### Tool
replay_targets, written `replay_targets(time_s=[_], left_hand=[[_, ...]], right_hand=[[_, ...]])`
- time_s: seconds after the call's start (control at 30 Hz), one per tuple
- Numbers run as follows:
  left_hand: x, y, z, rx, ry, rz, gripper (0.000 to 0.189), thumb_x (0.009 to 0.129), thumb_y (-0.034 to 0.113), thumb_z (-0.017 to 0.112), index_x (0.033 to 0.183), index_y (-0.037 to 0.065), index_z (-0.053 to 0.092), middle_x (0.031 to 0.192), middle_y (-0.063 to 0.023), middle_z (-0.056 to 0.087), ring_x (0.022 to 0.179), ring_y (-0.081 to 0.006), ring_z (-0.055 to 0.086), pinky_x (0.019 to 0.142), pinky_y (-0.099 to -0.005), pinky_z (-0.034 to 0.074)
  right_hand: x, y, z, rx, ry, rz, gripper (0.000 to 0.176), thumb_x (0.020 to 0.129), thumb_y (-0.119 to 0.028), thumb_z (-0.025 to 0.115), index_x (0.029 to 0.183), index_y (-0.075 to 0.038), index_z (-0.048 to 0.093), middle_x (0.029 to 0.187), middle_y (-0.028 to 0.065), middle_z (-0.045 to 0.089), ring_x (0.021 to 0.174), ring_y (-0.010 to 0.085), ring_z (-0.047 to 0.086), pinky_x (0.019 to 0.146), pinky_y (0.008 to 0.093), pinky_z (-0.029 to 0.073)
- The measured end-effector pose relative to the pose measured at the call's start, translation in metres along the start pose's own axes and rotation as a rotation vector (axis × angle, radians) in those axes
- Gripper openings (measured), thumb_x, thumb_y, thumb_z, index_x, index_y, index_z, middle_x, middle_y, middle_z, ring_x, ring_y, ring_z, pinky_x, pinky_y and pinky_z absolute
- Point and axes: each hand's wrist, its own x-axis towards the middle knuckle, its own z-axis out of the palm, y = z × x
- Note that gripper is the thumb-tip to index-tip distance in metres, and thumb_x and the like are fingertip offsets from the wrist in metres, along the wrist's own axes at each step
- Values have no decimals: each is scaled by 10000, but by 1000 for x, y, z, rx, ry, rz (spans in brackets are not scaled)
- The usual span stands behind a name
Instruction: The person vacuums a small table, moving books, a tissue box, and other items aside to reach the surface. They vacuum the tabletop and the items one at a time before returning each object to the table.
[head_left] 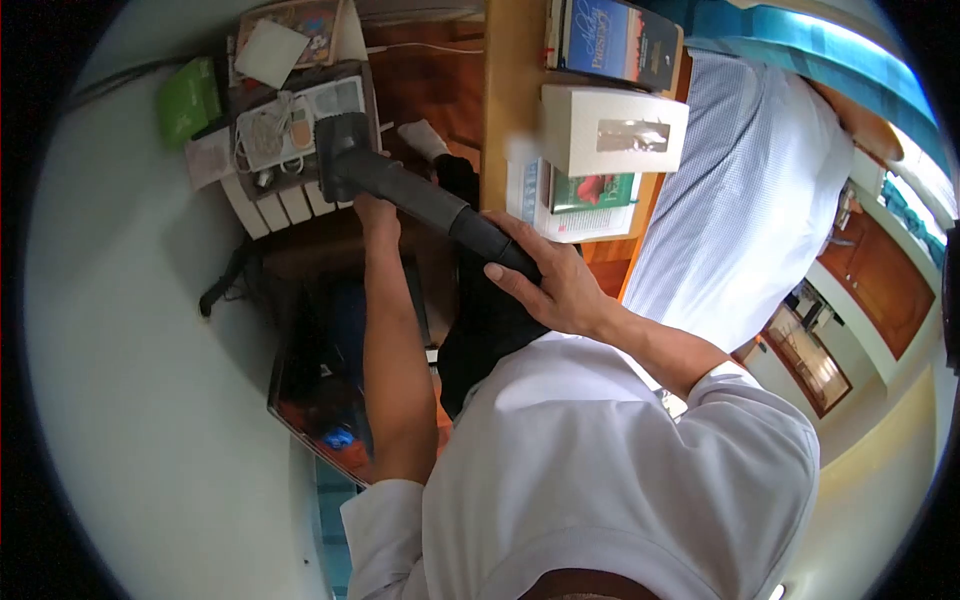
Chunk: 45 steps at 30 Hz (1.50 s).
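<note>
A wooden worktop [503,70] carries several items. Near its far end lies a dark-edged book [612,42] with a blue and orange cover, the word "Presence" legible on it. Just beside that book is a white box [575,135] with a clear window in one face. Next to the box, a green book [592,193] with a red picture lies on a printed sheet [580,226]. A pale checked cloth [735,180] spreads alongside, near a teal curtain [760,30]. A green box [188,103] is near the pale wall [120,320].
</note>
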Motion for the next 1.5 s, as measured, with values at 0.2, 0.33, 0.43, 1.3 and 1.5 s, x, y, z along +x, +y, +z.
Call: replay_targets(time_s=[0.2, 0.33, 0.43, 1.3, 1.5], left_hand=[[11, -102, -32, -15, -131, 205, 267, 1047, 214, 627, 1256, 47, 631, 1012, -108, 693, 904, -225, 673, 828, -388, 568], [-28, -147, -3, 559, 68, 745, 247, 1029, 161, 618, 1266, 98, 646, 1113, -113, 703, 1032, -253, 662, 936, -397, 536], [-129, -97, 47, 858, 86, 861, 256, 1000, 135, 641, 1254, 110, 656, 1203, -106, 700, 1122, -274, 652, 985, -397, 513], [-106, -48, 156, 489, 170, 779, 426, 1042, 333, 502, 1241, -20, 633, 1087, -191, 716, 1012, -363, 691, 923, -441, 530], [-61, 16, 106, 82, 190, 380, 280, 1040, 163, 537, 1226, -19, 640, 1083, -129, 707, 928, -216, 691, 850, -367, 562]], right_hand=[[-106, -5, -4, -3, -23, 22, 588, 986, -229, 679, 1508, -75, 458, 1043, 231, 712, 926, 385, 712, 854, 417, 541], [-169, 21, -9, -48, 135, -117, 565, 965, -199, 688, 1477, -66, 490, 1065, 226, 696, 925, 387, 715, 862, 413, 550], [-205, 42, -19, -41, 220, -86, 548, 972, -199, 681, 1469, -61, 498, 1051, 194, 697, 900, 323, 723, 845, 367, 541], [-273, 146, -94, 355, 680, -49, 401, 1044, -170, 571, 1412, -21, 509, 740, 3, 515, 573, 67, 492, 510, 232, 436], [-260, 112, -93, 273, 666, -33, 409, 1044, -185, 564, 1417, -25, 515, 765, 11, 521, 590, 69, 493, 517, 234, 435]])
